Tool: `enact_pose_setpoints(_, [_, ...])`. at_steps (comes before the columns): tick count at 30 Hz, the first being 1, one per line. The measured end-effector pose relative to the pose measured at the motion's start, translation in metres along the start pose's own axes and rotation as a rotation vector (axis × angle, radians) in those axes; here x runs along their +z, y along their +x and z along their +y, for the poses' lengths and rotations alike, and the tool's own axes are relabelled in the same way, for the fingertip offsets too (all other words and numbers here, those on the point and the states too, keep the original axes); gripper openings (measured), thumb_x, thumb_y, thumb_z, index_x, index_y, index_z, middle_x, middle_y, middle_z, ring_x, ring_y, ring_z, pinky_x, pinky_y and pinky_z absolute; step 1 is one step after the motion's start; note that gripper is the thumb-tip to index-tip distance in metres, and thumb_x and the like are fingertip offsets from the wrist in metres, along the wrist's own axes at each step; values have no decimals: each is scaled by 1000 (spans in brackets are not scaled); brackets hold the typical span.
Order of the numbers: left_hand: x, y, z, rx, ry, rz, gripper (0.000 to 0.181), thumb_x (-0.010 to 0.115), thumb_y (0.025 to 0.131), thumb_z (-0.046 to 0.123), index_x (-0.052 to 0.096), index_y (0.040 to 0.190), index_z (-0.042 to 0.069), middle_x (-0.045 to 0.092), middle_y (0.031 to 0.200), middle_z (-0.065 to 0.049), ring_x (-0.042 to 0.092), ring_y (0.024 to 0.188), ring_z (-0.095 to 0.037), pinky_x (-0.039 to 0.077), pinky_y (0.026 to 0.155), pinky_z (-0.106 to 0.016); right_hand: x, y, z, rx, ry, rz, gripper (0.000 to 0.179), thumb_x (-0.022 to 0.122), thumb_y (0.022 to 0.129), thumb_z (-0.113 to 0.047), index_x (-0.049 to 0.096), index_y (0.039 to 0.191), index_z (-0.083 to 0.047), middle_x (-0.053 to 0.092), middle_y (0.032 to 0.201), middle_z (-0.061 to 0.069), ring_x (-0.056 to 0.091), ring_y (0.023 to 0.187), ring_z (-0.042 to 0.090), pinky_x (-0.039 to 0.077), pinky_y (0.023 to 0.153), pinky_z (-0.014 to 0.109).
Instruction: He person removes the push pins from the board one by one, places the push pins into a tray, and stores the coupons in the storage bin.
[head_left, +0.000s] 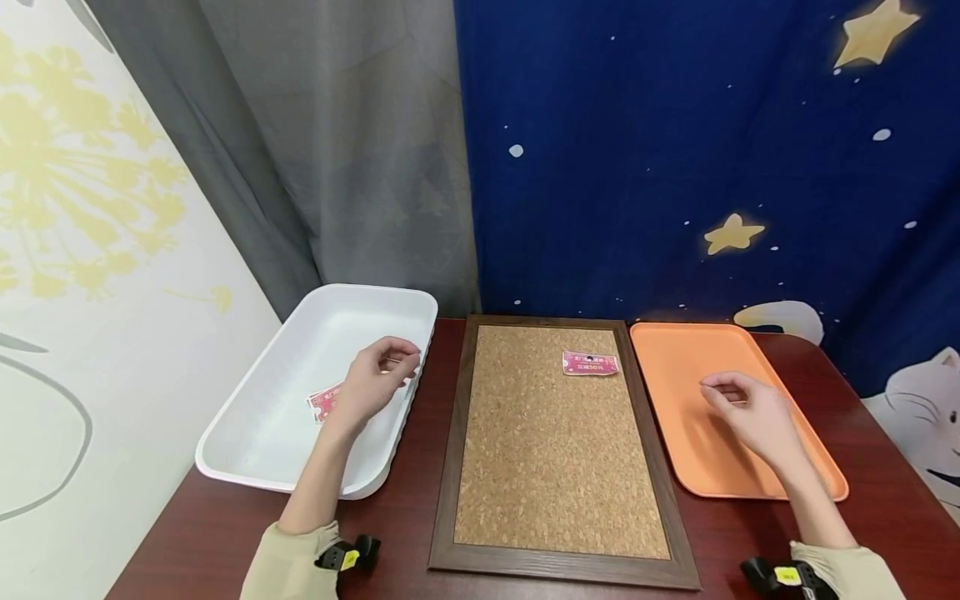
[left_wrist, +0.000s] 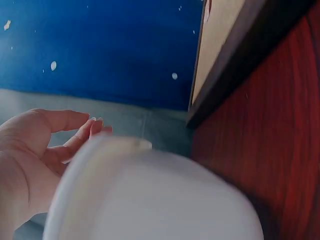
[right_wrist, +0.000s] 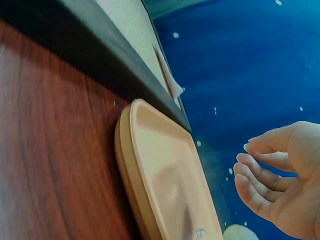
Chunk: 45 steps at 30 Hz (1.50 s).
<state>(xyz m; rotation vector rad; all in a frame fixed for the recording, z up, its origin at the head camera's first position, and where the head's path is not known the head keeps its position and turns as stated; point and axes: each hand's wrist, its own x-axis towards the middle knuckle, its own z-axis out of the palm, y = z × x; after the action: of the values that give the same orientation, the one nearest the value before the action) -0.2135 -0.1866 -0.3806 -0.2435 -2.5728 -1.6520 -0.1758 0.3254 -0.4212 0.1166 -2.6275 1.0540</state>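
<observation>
Over the right side of the white bin point(head_left: 262, 454), my left hand point(head_left: 378, 379) hovers with fingers loosely bent and nothing visible between them. Red-and-white paper coupons point(head_left: 322, 403) lie in that bin, partly covered by the left wrist. Above the orange tray point(head_left: 686, 358) is my right hand point(head_left: 750, 412), its thumb and fingers loosely curved and apart in the right wrist view, holding nothing. Between the hands lies a framed cork board point(head_left: 555, 458). One pink coupon point(head_left: 577, 368) is on its upper right part, with a small dark pin point(head_left: 589, 358) at its top edge.
A small shiny piece point(right_wrist: 200, 233) sits in the orange tray. The dark red table point(head_left: 408, 517) carries bin, board and tray side by side. Behind it hang a grey curtain point(head_left: 375, 167) and a blue one point(head_left: 637, 167) with stars. A white wall point(head_left: 112, 375) stands at the left.
</observation>
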Motion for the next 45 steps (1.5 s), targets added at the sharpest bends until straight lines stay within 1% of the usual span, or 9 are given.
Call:
enact_pose_setpoints(7, [20,5,13,-5,-75,-79,20,62,100,10,64,114,-4,66,102,-21,66,83,-15,56,76,-32,15,9,-12,-12,18,-40,22,66,98,-19,71,110,0,72,103,18,58,81,-9,46,68,11])
enact_pose_setpoints(13, [39,7,26,-6,-130,-146,18,62,100,10,64,112,-4,66,102,-22,67,83,-18,55,78,-38,27,15,-18,-9,33,-59,21,67,98,-17,70,109,1,72,101,16,60,81,-3,47,68,12])
enact_pose_setpoints(21, [70,17,35,20,-118,-197,13,63,98,8,66,108,0,67,96,-15,65,78,-17,54,73,-40,44,29,-28,-19,62,-83,20,66,98,-14,69,109,2,71,100,16,64,85,6,48,71,12])
enact_pose_setpoints(24, [82,21,36,8,-101,-218,13,64,97,7,66,108,0,68,96,-15,66,78,-20,55,75,-46,52,36,-33,-19,71,-97,18,66,98,-12,69,108,3,71,99,16,67,87,14,48,72,13])
enact_pose_setpoints(28, [97,26,34,-24,-93,-253,13,63,97,6,65,108,-1,69,95,-16,68,87,-36,55,79,-51,60,45,-41,-26,76,-113,15,66,97,-9,69,107,3,72,100,17,68,91,26,48,73,14])
enact_pose_setpoints(32, [111,32,31,-60,-78,-268,11,63,97,6,65,106,0,68,96,-18,66,91,-43,54,71,-38,67,52,-46,-24,69,-133,15,66,97,-8,68,107,3,71,101,17,69,94,30,49,75,17])
enact_pose_setpoints(37, [127,38,26,-83,-63,-271,12,63,97,6,64,106,-2,68,94,-19,66,87,-43,44,58,-25,79,60,-52,-12,49,-154,14,66,96,-7,68,106,3,72,100,17,70,93,31,53,77,29])
enact_pose_setpoints(42, [143,44,22,-110,-60,-266,13,62,97,5,63,106,-4,68,93,-21,66,82,-37,43,56,-23,92,68,-53,-42,36,-161,10,67,93,-3,66,101,4,71,95,18,70,88,30,54,77,36])
enact_pose_setpoints(45, [152,47,22,-126,-52,-265,11,62,96,4,63,104,-4,66,88,-15,62,74,-25,43,57,-22,100,72,-52,-54,13,-176,8,67,92,-1,66,98,3,71,91,16,69,84,29,54,76,36])
